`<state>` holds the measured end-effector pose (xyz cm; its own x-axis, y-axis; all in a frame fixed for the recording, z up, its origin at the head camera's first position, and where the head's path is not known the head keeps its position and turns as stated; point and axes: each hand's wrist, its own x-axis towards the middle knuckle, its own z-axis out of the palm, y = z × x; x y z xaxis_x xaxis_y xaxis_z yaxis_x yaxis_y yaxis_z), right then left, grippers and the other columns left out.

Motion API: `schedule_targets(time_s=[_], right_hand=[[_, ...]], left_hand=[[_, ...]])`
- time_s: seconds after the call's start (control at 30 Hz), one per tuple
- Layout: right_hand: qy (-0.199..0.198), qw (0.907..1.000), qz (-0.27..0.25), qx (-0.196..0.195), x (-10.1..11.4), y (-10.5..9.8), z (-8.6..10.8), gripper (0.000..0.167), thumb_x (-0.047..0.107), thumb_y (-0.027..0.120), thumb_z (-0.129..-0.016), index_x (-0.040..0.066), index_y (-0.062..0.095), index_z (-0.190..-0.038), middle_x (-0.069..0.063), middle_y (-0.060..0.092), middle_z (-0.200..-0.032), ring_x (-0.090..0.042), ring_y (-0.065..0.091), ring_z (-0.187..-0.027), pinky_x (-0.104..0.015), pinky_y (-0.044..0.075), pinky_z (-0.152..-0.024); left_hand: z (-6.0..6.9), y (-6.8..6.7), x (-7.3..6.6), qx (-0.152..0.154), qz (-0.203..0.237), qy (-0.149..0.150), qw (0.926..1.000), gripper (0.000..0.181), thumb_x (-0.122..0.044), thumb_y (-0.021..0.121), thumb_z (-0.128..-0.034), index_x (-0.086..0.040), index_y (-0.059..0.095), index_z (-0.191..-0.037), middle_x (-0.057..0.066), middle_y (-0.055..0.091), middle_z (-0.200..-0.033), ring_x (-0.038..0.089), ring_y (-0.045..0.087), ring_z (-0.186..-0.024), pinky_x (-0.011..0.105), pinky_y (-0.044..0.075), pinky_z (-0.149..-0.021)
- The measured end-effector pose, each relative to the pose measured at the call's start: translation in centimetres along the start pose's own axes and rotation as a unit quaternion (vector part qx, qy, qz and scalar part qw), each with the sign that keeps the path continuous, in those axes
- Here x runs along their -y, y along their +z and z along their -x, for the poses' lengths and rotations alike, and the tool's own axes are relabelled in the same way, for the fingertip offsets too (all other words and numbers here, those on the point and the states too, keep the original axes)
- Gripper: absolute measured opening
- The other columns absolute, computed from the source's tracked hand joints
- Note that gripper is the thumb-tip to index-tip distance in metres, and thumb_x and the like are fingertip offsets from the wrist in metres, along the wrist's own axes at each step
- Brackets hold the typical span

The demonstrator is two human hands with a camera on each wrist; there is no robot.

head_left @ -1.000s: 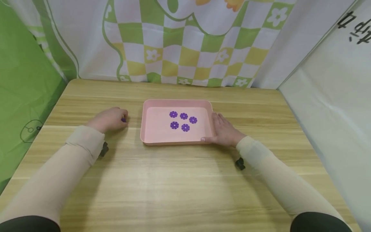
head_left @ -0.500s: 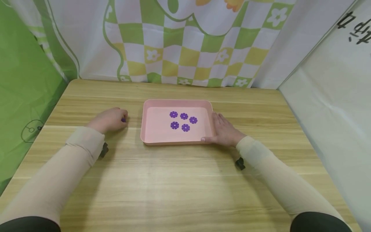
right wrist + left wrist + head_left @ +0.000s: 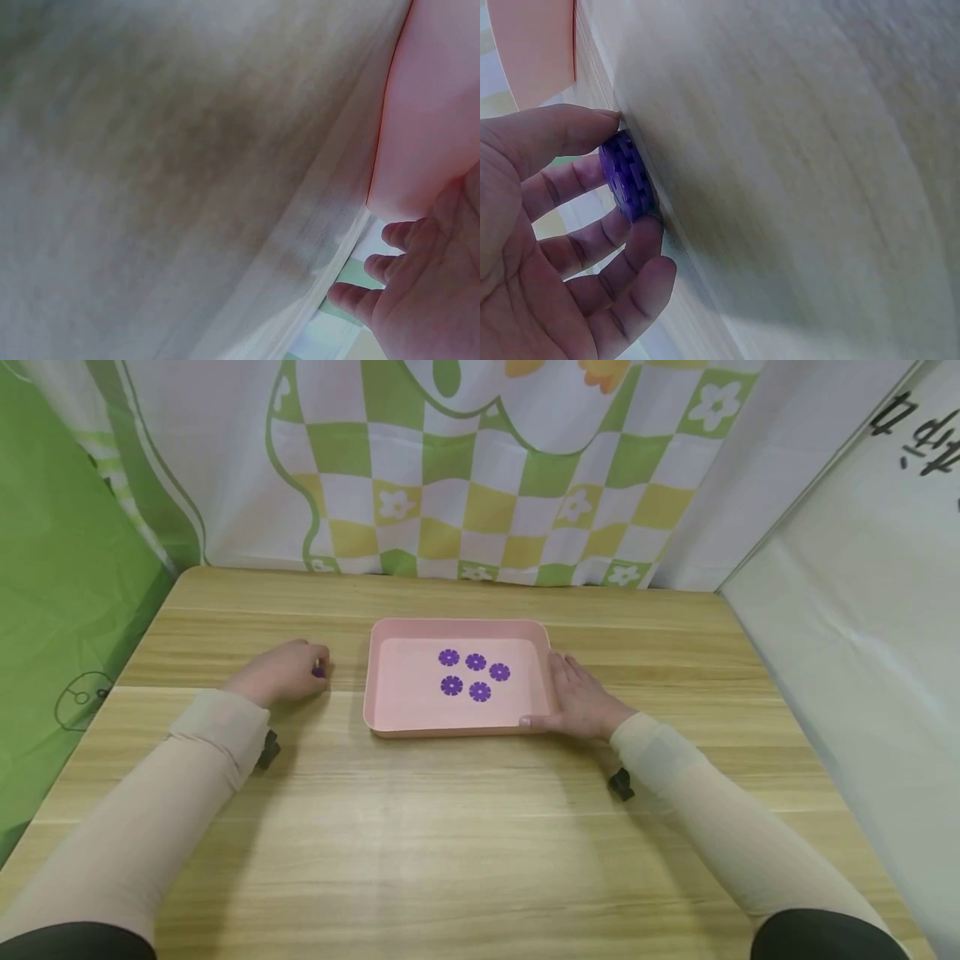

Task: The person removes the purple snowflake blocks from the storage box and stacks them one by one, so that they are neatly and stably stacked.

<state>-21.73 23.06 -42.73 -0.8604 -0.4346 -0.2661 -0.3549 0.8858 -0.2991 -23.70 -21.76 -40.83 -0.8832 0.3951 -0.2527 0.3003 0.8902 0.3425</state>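
Note:
Left of the pink tray, the left hand pinches a small stack of purple notched discs close to the tabletop. In the left wrist view that stack is held on edge between thumb and fingers of the hand. The right hand lies against the tray's right wall, fingers extended and thumb at the front right corner. Inside the tray several purple discs lie flat and apart. In the right wrist view the hand touches the tray's outer wall.
The tray stands on a wooden table. Behind it hangs a checkered green, yellow and white cloth. A green sheet is at the left and a white panel with dark writing at the right. Black devices sit at both wrists.

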Motion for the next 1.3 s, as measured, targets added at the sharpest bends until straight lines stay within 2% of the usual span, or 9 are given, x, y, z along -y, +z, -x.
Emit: schedule_targets(time_s=[0.5,0.67,0.8,0.9,1.03,1.17,1.3], right_hand=[[-0.007,0.9999,-0.001,-0.008,-0.1,0.0,-0.3,0.127,0.067,0.067,-0.089,-0.013,-0.004,-0.158,-0.035,0.003,-0.165,-0.051,0.006,-0.152,-0.054,0.008,-0.124],[-0.008,0.9999,-0.003,-0.007,-0.1,0.1,-0.4,0.128,0.068,0.068,-0.088,-0.012,-0.004,-0.158,-0.034,0.002,-0.165,-0.050,0.006,-0.152,-0.054,0.008,-0.124],[-0.010,0.9999,-0.005,-0.006,0.0,0.0,-0.4,0.128,0.067,0.068,-0.088,-0.012,-0.004,-0.158,-0.034,0.002,-0.165,-0.050,0.006,-0.152,-0.054,0.009,-0.124],[-0.010,0.9999,-0.005,-0.005,0.1,0.0,-0.4,0.127,0.066,0.068,-0.089,-0.013,-0.003,-0.158,-0.034,0.002,-0.165,-0.051,0.006,-0.152,-0.054,0.009,-0.124],[-0.010,0.9999,-0.007,-0.005,0.1,0.0,-0.3,0.126,0.065,0.068,-0.089,-0.013,-0.004,-0.158,-0.034,0.002,-0.165,-0.051,0.006,-0.152,-0.054,0.009,-0.124],[-0.006,0.9999,-0.010,-0.001,0.0,0.0,-0.2,0.128,0.067,0.067,-0.089,-0.012,-0.005,-0.158,-0.033,0.001,-0.165,-0.050,0.005,-0.152,-0.054,0.009,-0.124],[0.000,0.9999,-0.013,0.003,0.0,0.0,-0.1,0.129,0.069,0.067,-0.088,-0.011,-0.005,-0.159,-0.032,0.001,-0.166,-0.049,0.006,-0.153,-0.054,0.010,-0.124]], left_hand=[[0.2,0.1,0.4,-0.005,0.009,-0.002,0.9999,0.019,-0.012,0.066,-0.0939,0.002,0.064,-0.106,0.019,0.062,-0.100,0.035,0.057,-0.093,0.054,0.050,-0.085],[0.2,-0.2,0.9,0.000,0.036,-0.019,0.9992,0.030,-0.022,0.061,-0.1009,0.006,0.062,-0.112,0.022,0.066,-0.104,0.036,0.059,-0.092,0.055,0.050,-0.086],[0.3,-0.9,1.3,0.002,0.052,-0.036,0.9980,0.042,-0.026,0.046,-0.1088,0.013,0.058,-0.122,0.031,0.066,-0.113,0.047,0.062,-0.105,0.062,0.048,-0.095],[0.5,-1.5,1.5,0.000,0.067,-0.048,0.9966,0.052,-0.028,0.036,-0.1117,0.017,0.051,-0.133,0.039,0.057,-0.129,0.056,0.052,-0.123,0.067,0.040,-0.105],[0.4,-2.3,1.8,-0.009,0.081,-0.059,0.9949,0.060,-0.031,0.030,-0.1130,0.020,0.040,-0.143,0.044,0.042,-0.143,0.061,0.039,-0.133,0.069,0.031,-0.112],[0.0,-2.7,1.6,-0.019,0.082,-0.057,0.9948,0.059,-0.034,0.034,-0.1125,0.018,0.045,-0.138,0.041,0.050,-0.137,0.056,0.050,-0.124,0.067,0.040,-0.104],[-0.6,-2.9,0.7,-0.023,0.084,-0.053,0.9948,0.055,-0.034,0.039,-0.1113,0.015,0.051,-0.132,0.037,0.058,-0.128,0.051,0.057,-0.114,0.064,0.046,-0.096]])
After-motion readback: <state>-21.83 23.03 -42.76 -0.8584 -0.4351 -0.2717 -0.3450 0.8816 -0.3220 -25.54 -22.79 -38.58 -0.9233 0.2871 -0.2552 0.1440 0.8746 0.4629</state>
